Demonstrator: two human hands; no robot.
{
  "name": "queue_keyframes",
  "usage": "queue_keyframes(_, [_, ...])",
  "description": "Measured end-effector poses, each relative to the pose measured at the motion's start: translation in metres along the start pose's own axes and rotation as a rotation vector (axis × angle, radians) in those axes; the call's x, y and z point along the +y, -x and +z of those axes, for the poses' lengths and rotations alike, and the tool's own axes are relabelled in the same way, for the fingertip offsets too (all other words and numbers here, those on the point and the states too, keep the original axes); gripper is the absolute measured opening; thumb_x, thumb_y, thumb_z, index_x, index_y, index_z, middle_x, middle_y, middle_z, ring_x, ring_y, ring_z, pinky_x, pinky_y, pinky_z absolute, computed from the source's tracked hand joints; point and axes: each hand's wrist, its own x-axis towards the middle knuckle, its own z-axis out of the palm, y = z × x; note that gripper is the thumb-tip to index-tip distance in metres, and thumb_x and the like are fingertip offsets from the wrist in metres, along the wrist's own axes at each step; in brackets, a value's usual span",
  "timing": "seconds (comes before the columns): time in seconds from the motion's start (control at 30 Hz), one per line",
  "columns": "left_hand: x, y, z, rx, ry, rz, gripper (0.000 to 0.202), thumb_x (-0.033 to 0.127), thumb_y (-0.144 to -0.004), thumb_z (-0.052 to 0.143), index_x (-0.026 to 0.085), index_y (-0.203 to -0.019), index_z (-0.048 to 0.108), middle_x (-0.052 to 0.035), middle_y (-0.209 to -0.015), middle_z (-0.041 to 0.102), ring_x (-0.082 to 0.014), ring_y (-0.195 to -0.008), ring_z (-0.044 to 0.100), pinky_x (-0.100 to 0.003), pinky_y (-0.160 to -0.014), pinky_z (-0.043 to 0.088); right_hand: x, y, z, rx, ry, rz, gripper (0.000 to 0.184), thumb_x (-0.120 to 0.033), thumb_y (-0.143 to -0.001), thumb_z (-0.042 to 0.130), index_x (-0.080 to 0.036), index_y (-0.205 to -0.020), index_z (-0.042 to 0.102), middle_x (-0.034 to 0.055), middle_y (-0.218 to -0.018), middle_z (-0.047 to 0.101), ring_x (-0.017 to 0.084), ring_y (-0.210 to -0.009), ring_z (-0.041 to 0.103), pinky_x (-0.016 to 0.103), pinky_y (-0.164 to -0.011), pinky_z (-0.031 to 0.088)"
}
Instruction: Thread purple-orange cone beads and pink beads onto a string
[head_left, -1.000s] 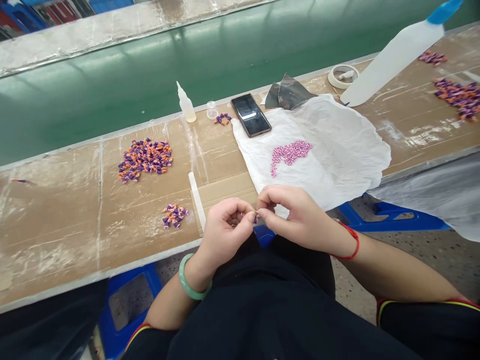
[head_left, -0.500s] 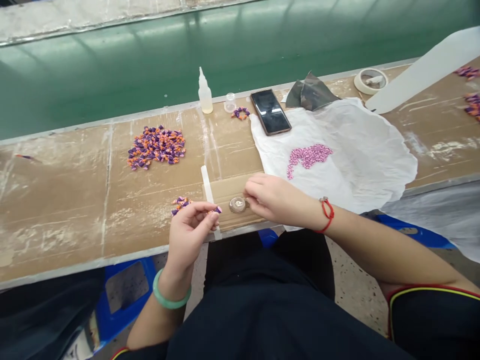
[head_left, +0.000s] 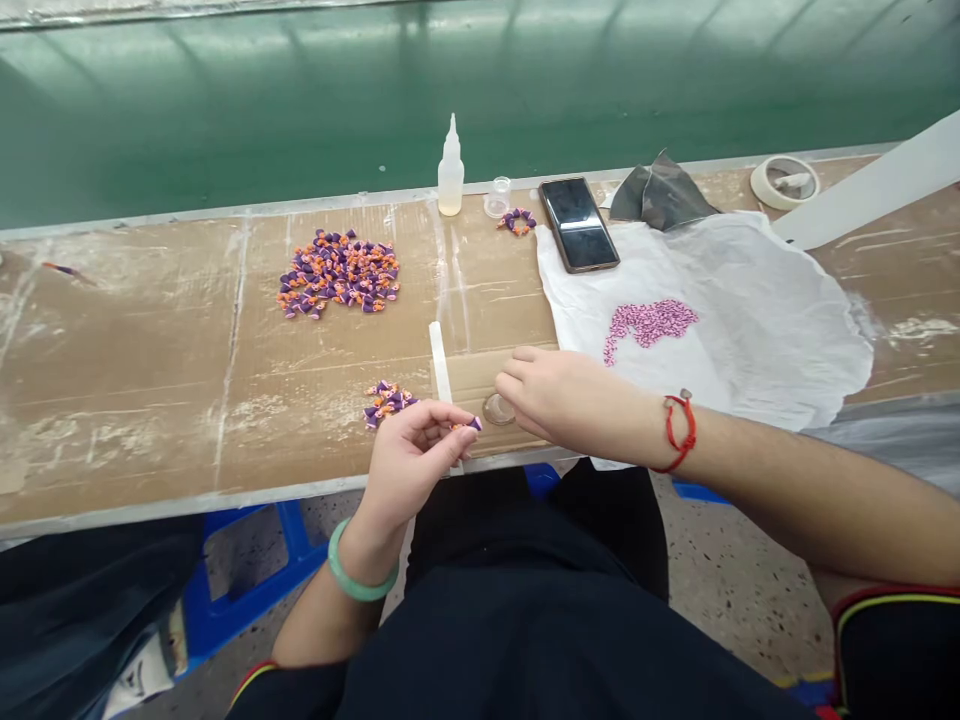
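My left hand (head_left: 420,445) pinches a small purple and orange piece (head_left: 474,424) between thumb and fingertips, just above the table's front edge. Right of it, a small round dish (head_left: 496,410) rests on a cardboard piece (head_left: 472,375). Over the dish's right side hangs my right hand (head_left: 544,392), its fingers closed together; whether they hold anything is hidden. Beside my left hand lies a small pile of purple and orange pieces (head_left: 386,402). A white strip (head_left: 439,360) lies partly under the left fingers.
Farther back are a larger pile of the same pieces (head_left: 341,272), a dropper bottle (head_left: 451,175), a clear cup (head_left: 498,196), a ring of pieces (head_left: 517,222) and a phone (head_left: 579,224). Small pink bits (head_left: 652,322) lie on white cloth (head_left: 757,300). A tape roll (head_left: 784,182) sits back right.
The camera view has shifted. Against the dish, my right hand has moved left and now partly covers it. My left hand still pinches its piece.
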Motion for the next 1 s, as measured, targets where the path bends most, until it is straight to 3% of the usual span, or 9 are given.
queue_keyframes(0.1, [-0.001,0.002,0.002,0.020,0.078,0.021,0.025,0.033,-0.071,0.087,0.015,-0.076,0.072,-0.0026,-0.064,0.071,-0.0111,-0.052,0.065,-0.017,-0.047,0.053,-0.002,0.003,-0.007,0.108,-0.227,0.056,0.019,-0.013,-0.091,0.053,-0.018,-0.073,0.050,0.0040,-0.070,0.055,0.018,-0.067,0.048,0.029,-0.059,0.033])
queue_keyframes(0.2, [0.002,0.004,0.007,0.028,0.163,0.062,0.030,0.039,-0.070,0.089,0.015,-0.076,0.072,-0.0042,-0.068,0.074,-0.0123,-0.051,0.067,-0.019,-0.047,0.056,-0.009,0.009,-0.017,0.163,-0.745,0.206,0.017,-0.017,-0.093,0.049,-0.019,-0.076,0.049,0.0005,-0.070,0.057,0.013,-0.063,0.052,0.025,-0.058,0.040])
queue_keyframes(0.3, [0.007,0.007,0.013,-0.002,0.216,0.087,0.032,0.041,-0.069,0.090,0.016,-0.076,0.073,-0.0044,-0.069,0.075,-0.0127,-0.049,0.068,-0.019,-0.046,0.057,-0.019,0.015,-0.025,0.109,-1.250,0.307,0.014,-0.025,-0.097,0.049,-0.018,-0.085,0.051,0.0049,-0.088,0.069,0.015,-0.080,0.066,0.026,-0.071,0.054])
queue_keyframes(0.37, [0.011,0.008,0.017,-0.017,0.241,0.111,0.029,0.040,-0.070,0.090,0.017,-0.076,0.074,-0.0042,-0.070,0.077,-0.0125,-0.049,0.069,-0.018,-0.046,0.058,-0.024,0.018,-0.028,0.098,-1.395,0.328,0.014,-0.028,-0.098,0.052,-0.018,-0.088,0.052,0.0074,-0.097,0.071,0.017,-0.090,0.069,0.029,-0.079,0.057])
queue_keyframes(0.73, [0.017,0.010,0.027,-0.001,0.293,0.216,0.014,0.024,-0.071,0.090,0.020,-0.078,0.078,-0.0004,-0.071,0.077,-0.0119,-0.055,0.073,-0.015,-0.053,0.062,-0.034,0.024,-0.031,0.161,-1.459,0.360,0.013,-0.027,-0.093,0.060,-0.019,-0.085,0.055,0.0053,-0.089,0.072,0.017,-0.084,0.071,0.027,-0.072,0.059])
queue_keyframes(1.0, [0.018,0.010,0.029,0.024,0.235,0.232,0.018,0.028,-0.071,0.091,0.018,-0.077,0.078,-0.0022,-0.071,0.077,-0.0133,-0.053,0.072,-0.018,-0.052,0.063,-0.036,0.022,-0.034,0.217,-1.340,0.352,0.010,-0.023,-0.093,0.057,-0.019,-0.083,0.056,0.0040,-0.085,0.072,0.015,-0.076,0.070,0.024,-0.065,0.057])
